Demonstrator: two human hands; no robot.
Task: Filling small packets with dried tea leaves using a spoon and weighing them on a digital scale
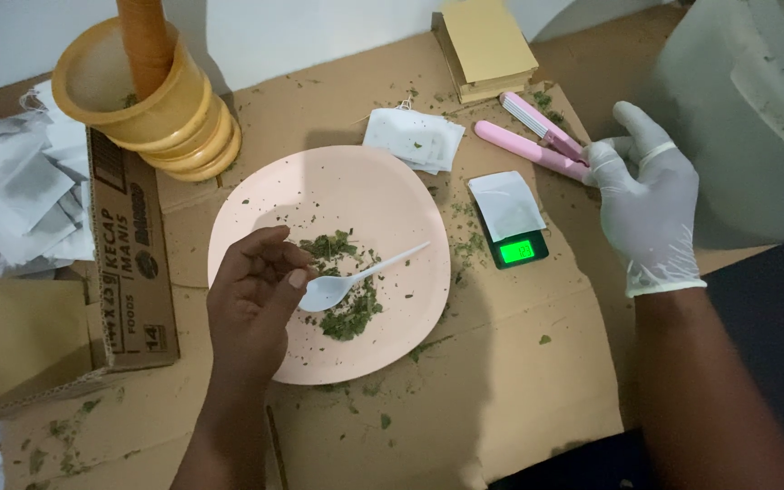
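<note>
- Whole setup sits on a flattened sheet of brown cardboard (501,381), with green leaf crumbs scattered all over it.
- Top right there's a big pale grey plastic container (755,109), partly cut off by the frame.
- Left side: an open cardboard box (124,263), and behind it a messy heap of empty white sachets (20,191).
- Top left, a yellow-tan mortar (151,100) with its pestle (145,36) standing in it, just beyond the plate's rim.
- Dead centre is a round pale pink plate (365,195) with a small mound of crushed green leaves (347,304) on the near half.
- Left hand (251,304) is bare, grip closed on the bowl end of a white plastic spoon (356,279); the spoon hovers right over the leaf pile, handle pointing up and right.
- Right hand (651,213) wears a white glove and rests on the near end of a pink heat sealer (537,141), fingers loosely curled on it. Can't tell if it's actually squeezing.
- Stack of tan envelopes (485,45) at the top, just beyond the sealer.
- A few flat white sachets (415,139) lie at the plate's far right edge.
- Small pocket scale (514,240) with a lit green display, just right of the plate, with one white sachet (505,204) lying on it.
</note>
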